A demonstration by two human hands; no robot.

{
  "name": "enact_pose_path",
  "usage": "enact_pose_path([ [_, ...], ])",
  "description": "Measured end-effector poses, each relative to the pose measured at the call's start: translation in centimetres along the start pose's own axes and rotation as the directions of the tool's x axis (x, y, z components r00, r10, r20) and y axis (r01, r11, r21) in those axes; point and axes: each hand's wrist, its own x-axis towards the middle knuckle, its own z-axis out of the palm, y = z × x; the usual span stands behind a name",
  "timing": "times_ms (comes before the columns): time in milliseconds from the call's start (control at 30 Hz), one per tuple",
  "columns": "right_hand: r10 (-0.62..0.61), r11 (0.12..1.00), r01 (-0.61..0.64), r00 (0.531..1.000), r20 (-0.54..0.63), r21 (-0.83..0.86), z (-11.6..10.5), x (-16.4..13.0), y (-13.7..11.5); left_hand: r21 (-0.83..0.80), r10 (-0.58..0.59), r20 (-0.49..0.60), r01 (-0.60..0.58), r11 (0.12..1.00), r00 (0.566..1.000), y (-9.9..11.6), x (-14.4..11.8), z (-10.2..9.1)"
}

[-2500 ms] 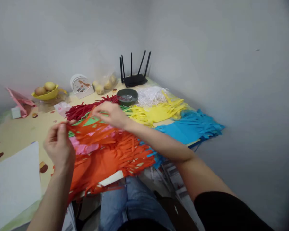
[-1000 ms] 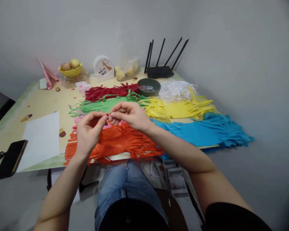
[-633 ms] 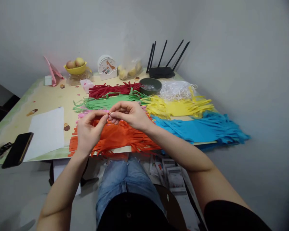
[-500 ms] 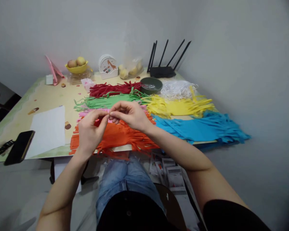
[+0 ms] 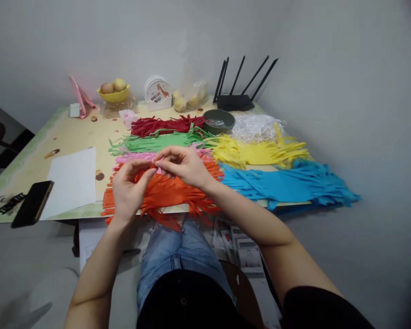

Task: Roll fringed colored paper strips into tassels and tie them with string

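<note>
Above the orange fringed cloth (image 5: 167,192), my left hand (image 5: 132,187) and my right hand (image 5: 183,167) meet fingertip to fingertip. Both are closed in a pinch, thumbs against index fingers. A small bit of orange strip (image 5: 153,165) shows between the fingertips; most of it is hidden by the fingers. Some orange fringe dangles over the table's front edge. Behind the hands lie pink fringed cloth (image 5: 140,158), green fringed cloth (image 5: 160,142) and red fringed cloth (image 5: 167,125). To the right are yellow fringed cloth (image 5: 260,154) and blue fringed cloth (image 5: 287,183).
A dark green bowl (image 5: 219,122) and white strings (image 5: 258,128) sit behind the yellow cloth. A black router (image 5: 235,102), a bag of fruit (image 5: 190,98) and a yellow fruit bowl (image 5: 113,96) line the wall. White paper (image 5: 71,183) and a phone (image 5: 32,204) lie left.
The view has shifted slightly, so the table sits a little further right. My fingertips stay together, and orange now shows between them. The fringe hanging at the edge has swung.
</note>
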Motion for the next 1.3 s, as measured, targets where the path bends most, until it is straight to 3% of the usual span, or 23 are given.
enact_pose_path([
  [100, -0.005, 1.000, 0.005, 1.000, 0.004, -0.023, 0.1, 0.1, 0.0, -0.115, -0.098, 0.009, 0.098, 0.989, 0.995, -0.2, 0.0, -0.1],
  [267, 0.033, 0.995, -0.019, 0.988, 0.148, -0.098, -0.1, 0.5, -0.4, -0.152, -0.144, -0.041, 0.136, 0.979, 0.989, -0.6, -0.2, -0.6],
  [367, -0.024, 0.978, 0.057, 0.986, 0.163, -0.202, -0.2, 0.7, -0.9, -0.223, -0.204, 0.094, 0.221, 0.950, 0.974, -1.2, 0.0, -1.1],
  [467, -0.149, 0.900, 0.209, 0.972, 0.181, -0.382, 0.2, 0.8, -1.2, -0.328, -0.312, 0.251, 0.383, 0.864, 0.917, -2.0, 0.5, -1.5],
  [567, -0.188, 0.830, 0.295, 0.947, 0.260, -0.474, 0.6, 1.3, -1.8, -0.401, -0.376, 0.300, 0.473, 0.784, 0.877, -2.7, 0.7, -1.8],
  [767, -0.189, 0.755, 0.364, 0.917, 0.352, -0.545, 1.6, 2.8, -2.8, -0.411, -0.376, 0.321, 0.485, 0.772, 0.869, -3.0, 0.8, -3.2],
  [867, -0.152, 0.763, 0.375, 0.896, 0.418, -0.527, 2.1, 3.4, -2.8, -0.444, -0.365, 0.338, 0.489, 0.751, 0.868, -3.2, 1.1, -3.8],
  [1033, -0.195, 0.730, 0.375, 0.916, 0.352, -0.572, 2.8, 4.2, -3.2, -0.501, -0.408, 0.332, 0.525, 0.688, 0.851, -3.4, 0.9, -4.0],
  [1167, -0.214, 0.711, 0.352, 0.933, 0.289, -0.609, 3.2, 5.1, -2.7, -0.370, -0.397, 0.247, 0.465, 0.805, 0.884, -4.2, 0.9, -5.5],
  [1233, -0.197, 0.735, 0.320, 0.944, 0.264, -0.598, 2.6, 5.6, -1.7, -0.151, -0.367, 0.134, 0.385, 0.911, 0.921, -5.0, 1.5, -8.1],
  [1300, -0.136, 0.731, 0.256, 0.963, 0.233, -0.632, 1.3, 5.7, -0.1, 0.102, -0.268, -0.036, 0.270, 0.957, 0.963, -6.1, 2.6, -12.0],
])
